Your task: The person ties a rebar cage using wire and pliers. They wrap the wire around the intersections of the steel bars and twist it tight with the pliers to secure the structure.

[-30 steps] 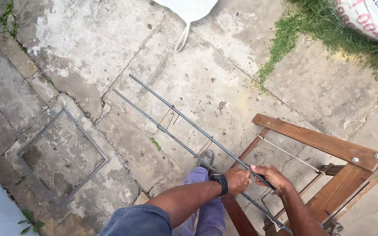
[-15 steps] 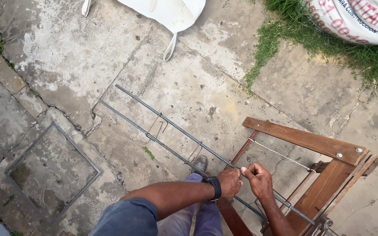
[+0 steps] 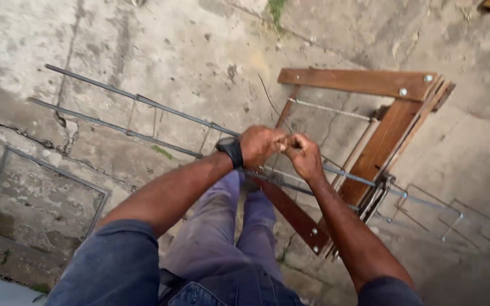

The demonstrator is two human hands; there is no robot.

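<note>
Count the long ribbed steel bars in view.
2. The upper bar and the lower bar run side by side from upper left toward the hands, across the wooden frame. Others may be hidden.

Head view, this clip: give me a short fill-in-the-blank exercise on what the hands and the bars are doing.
1. The left hand and right hand meet above two long ribbed steel ____.
2. The left wrist wears a black ____.
3. The rebar rests across a trestle made of ____.
4. The ground under the rebar is cracked ____.

Missing words: bars; watch; wood; concrete
</note>
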